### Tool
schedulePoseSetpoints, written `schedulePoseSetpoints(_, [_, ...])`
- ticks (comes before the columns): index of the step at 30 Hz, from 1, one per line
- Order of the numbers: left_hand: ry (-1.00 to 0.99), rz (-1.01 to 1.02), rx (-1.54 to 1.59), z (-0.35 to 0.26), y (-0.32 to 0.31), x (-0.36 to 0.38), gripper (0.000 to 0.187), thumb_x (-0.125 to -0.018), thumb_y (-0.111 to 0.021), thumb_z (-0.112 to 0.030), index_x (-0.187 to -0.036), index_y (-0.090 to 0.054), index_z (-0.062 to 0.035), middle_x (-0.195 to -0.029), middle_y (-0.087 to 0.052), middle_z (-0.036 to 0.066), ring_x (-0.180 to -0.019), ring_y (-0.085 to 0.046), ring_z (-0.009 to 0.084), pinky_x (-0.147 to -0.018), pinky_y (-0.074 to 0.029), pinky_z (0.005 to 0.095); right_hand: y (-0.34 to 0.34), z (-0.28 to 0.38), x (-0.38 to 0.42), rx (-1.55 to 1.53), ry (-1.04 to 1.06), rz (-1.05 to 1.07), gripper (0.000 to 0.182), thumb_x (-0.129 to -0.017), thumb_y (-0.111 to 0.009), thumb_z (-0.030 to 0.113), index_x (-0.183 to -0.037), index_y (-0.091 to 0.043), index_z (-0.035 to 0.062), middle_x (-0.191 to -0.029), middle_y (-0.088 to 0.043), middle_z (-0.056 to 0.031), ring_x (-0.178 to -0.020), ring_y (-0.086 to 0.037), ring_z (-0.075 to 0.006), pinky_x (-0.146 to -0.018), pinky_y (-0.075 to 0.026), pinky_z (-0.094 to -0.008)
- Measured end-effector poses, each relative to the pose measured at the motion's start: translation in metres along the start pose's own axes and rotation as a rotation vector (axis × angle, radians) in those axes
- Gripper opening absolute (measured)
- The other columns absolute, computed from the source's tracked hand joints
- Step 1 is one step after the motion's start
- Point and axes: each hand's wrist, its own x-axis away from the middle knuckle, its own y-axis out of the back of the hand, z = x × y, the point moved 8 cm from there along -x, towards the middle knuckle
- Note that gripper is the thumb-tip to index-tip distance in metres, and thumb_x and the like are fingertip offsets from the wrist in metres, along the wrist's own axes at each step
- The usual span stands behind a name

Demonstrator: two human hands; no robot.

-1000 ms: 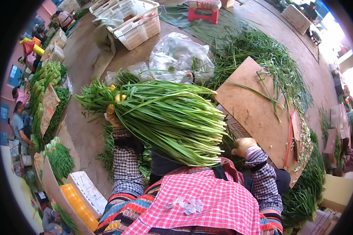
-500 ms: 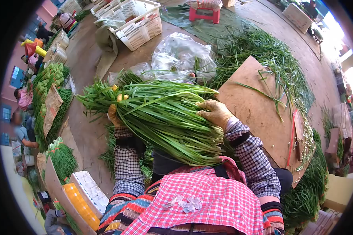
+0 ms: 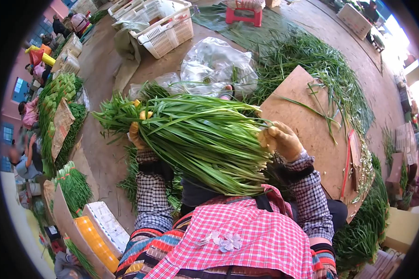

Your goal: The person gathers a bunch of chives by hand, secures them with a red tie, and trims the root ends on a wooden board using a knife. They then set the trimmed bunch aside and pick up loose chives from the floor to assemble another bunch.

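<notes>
A large bundle of green garlic chives (image 3: 205, 139) lies across my lap, leaf tips to the left and pale cut ends to the right. My left hand (image 3: 135, 134), in a yellowish glove, is wrapped round the leafy end; its fingertips show through the leaves and the palm is hidden underneath. At the stem end is my right hand (image 3: 284, 140), gloved too, with fingers curled in a pinch. A thin chive stalk seems to run into this pinch, beside the edge of the bundle.
A wooden board (image 3: 307, 125) with scraps lies at the right, beside a pile of loose greens (image 3: 307, 53). Ahead are clear plastic bags (image 3: 216, 65), white crates (image 3: 167, 35) and a red stool (image 3: 243, 17). Bundled greens (image 3: 72, 186) stand in a carton at left. People sit far left.
My right hand has moved right, off the side of the stems, and its fingers have closed into a pinch. My left hand and the bundle stay nearly in place.
</notes>
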Motion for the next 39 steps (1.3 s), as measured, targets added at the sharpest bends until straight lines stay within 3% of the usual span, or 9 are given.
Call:
schedulePoseSetpoints(4, [0.097,-0.018,0.002,0.007,-0.011,0.003,0.045,-0.081,-0.065,-0.026,-0.115,-0.053,-0.0005,-0.106,-0.064,0.014,-0.091,-0.065,0.026,-0.08,-0.056,0.0465,0.038,-0.022,0.049,0.237,-0.158,0.02,0.037,-0.091,-0.056,0.036,-0.088,-0.064,-0.0005,-0.064,-0.059,-0.0033,-0.049,-0.043,-0.0069,-0.046,-0.033,-0.0202])
schedulePoseSetpoints(6, [0.07,-0.054,-0.021,0.006,0.0,0.002,0.047,-0.081,-0.065,-0.027,-0.118,-0.051,-0.0015,-0.105,-0.064,0.014,-0.091,-0.065,0.0272,-0.079,-0.056,0.0468,0.046,-0.045,0.077,0.344,-0.357,-0.078,0.031,-0.093,-0.053,0.032,-0.089,-0.065,0.0042,-0.064,-0.059,-0.0013,-0.05,-0.043,-0.0056,-0.046,-0.033,-0.0196])
schedulePoseSetpoints(10, [0.02,-0.008,-0.005,0.005,-0.009,-0.001,0.056,-0.083,-0.063,-0.026,-0.129,-0.042,-0.003,-0.106,-0.063,0.014,-0.095,-0.064,0.0266,-0.079,-0.056,0.0467,0.081,-0.111,0.105,0.868,-0.518,-0.06,0.027,-0.09,-0.058,0.03,-0.093,-0.065,0.0044,-0.082,-0.069,-0.0087,-0.067,-0.064,-0.0184,-0.062,-0.05,-0.0269])
schedulePoseSetpoints(12, [0.061,0.035,0.025,0.006,-0.008,-0.003,0.062,-0.083,-0.062,-0.024,-0.136,-0.035,-0.0043,-0.106,-0.063,0.012,-0.097,-0.063,0.0255,-0.08,-0.056,0.0468,0.106,-0.139,0.124,1.459,-0.8,0.258,0.026,-0.085,-0.059,0.03,-0.1,-0.068,0.0122,-0.097,-0.069,-0.0096,-0.092,-0.064,-0.0281,-0.083,-0.05,-0.0363])
schedulePoseSetpoints(14, [0.154,0.053,0.059,0.009,-0.002,0.001,0.069,-0.084,-0.061,-0.022,-0.142,-0.027,-0.006,-0.106,-0.062,0.01,-0.099,-0.062,0.0245,-0.081,-0.056,0.0469,0.081,-0.089,0.131,1.606,-0.616,0.016,0.028,-0.082,-0.059,0.028,-0.105,-0.067,0.0127,-0.102,-0.067,-0.0121,-0.098,-0.063,-0.0271,-0.086,-0.049,-0.0378])
schedulePoseSetpoints(21, [0.02,0.031,-0.012,0.004,-0.004,-0.001,0.075,-0.084,-0.061,-0.022,-0.145,-0.02,-0.0073,-0.103,-0.062,0.009,-0.097,-0.061,0.024,-0.079,-0.056,0.0472,0.011,0.03,0.031,1.186,0.099,-0.289,0.029,-0.087,-0.056,0.03,-0.101,-0.069,0.0078,-0.094,-0.066,-0.0174,-0.09,-0.064,-0.0307,-0.079,-0.05,-0.0376])
schedulePoseSetpoints(28, [0.015,0.027,-0.02,0.002,-0.002,0.001,0.075,-0.084,-0.061,-0.022,-0.145,-0.02,-0.0071,-0.103,-0.061,0.008,-0.097,-0.061,0.0238,-0.08,-0.056,0.0473,0.023,-0.036,-0.008,0.616,-0.153,-0.286,0.023,-0.084,-0.067,0.019,-0.096,-0.067,-0.0003,-0.091,-0.067,-0.0084,-0.081,-0.06,-0.0141,-0.077,-0.048,-0.0262])
schedulePoseSetpoints(37, [0.058,0.044,-0.024,0.005,0.01,0.002,0.074,-0.085,-0.061,-0.025,-0.145,-0.02,-0.0088,-0.103,-0.059,0.007,-0.101,-0.059,0.0237,-0.083,-0.055,0.0479,0.031,-0.022,0.044,-0.202,0.147,0.072,0.019,-0.094,-0.055,0.017,-0.098,-0.058,-0.0011,-0.09,-0.063,-0.0073,-0.078,-0.058,-0.0133,-0.077,-0.047,-0.0276])
schedulePoseSetpoints(39, [0.094,0.122,0.028,0.007,0.005,0.001,0.062,-0.087,-0.058,-0.025,-0.139,-0.03,-0.0067,-0.108,-0.059,0.01,-0.102,-0.06,0.0263,-0.086,-0.053,0.0504,0.033,-0.037,0.065,0.059,-0.091,0.053,0.019,-0.094,-0.055,0.017,-0.098,-0.057,-0.0016,-0.091,-0.063,-0.0075,-0.078,-0.058,-0.0122,-0.076,-0.047,-0.026])
